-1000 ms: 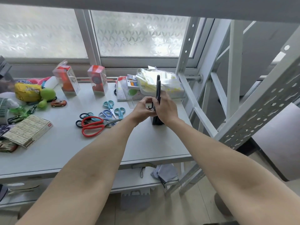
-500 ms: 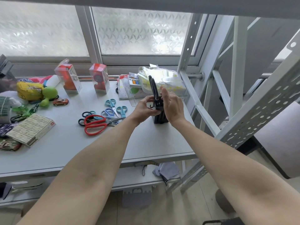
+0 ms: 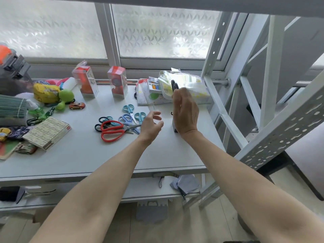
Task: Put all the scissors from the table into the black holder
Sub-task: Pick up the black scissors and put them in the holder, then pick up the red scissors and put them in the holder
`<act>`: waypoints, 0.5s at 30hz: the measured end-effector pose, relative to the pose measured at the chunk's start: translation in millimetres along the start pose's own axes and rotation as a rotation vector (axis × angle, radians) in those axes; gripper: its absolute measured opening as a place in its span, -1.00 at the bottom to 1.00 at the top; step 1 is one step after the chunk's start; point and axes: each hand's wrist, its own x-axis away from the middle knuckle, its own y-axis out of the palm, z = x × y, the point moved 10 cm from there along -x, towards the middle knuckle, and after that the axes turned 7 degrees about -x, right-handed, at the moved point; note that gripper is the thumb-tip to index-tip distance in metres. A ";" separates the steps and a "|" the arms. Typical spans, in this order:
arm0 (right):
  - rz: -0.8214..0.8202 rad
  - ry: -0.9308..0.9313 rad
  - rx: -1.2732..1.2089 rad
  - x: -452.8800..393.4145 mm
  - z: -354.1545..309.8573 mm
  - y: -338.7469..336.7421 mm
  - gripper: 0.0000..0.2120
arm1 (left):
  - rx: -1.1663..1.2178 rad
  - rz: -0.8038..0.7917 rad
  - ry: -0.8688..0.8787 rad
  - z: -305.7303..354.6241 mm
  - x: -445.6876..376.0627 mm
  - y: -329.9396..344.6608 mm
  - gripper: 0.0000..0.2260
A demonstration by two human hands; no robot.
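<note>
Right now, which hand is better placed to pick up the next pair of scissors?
Left. The open left hand hovers empty beside the red-handled scissors, while the right hand is occupied at the black holder.

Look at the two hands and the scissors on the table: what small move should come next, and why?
Probably the left hand, open and empty, should reach left to the red scissors, the nearest of the pile lying on the table. The right hand already steadies the black holder, where black scissors stand.
</note>
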 end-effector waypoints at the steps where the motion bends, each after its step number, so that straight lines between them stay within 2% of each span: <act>1: -0.054 -0.033 0.008 7.9 -10.3 16.5 -0.64 | -0.009 0.081 -0.018 -8.6 4.1 -14.1 -0.69; 4: -0.265 -0.078 0.047 33.7 -25.6 76.0 -0.71 | 0.059 0.284 -0.114 -41.6 17.1 -61.5 -0.77; 6: -0.440 -0.032 0.096 49.2 -21.0 118.0 -0.78 | 0.078 0.401 -0.157 -66.4 25.9 -96.8 -0.77; 9: -0.718 -0.040 0.254 71.7 -18.5 174.2 -0.70 | -0.014 0.531 -0.226 -100.3 39.1 -144.6 -0.75; 12: -0.894 -0.126 0.370 84.8 -26.1 211.1 -0.64 | -0.114 0.574 -0.318 -127.2 49.8 -173.7 -0.76; 15: -0.998 -0.236 0.523 94.8 -36.5 238.6 -0.63 | -0.165 0.525 -0.404 -151.2 54.4 -185.3 -0.74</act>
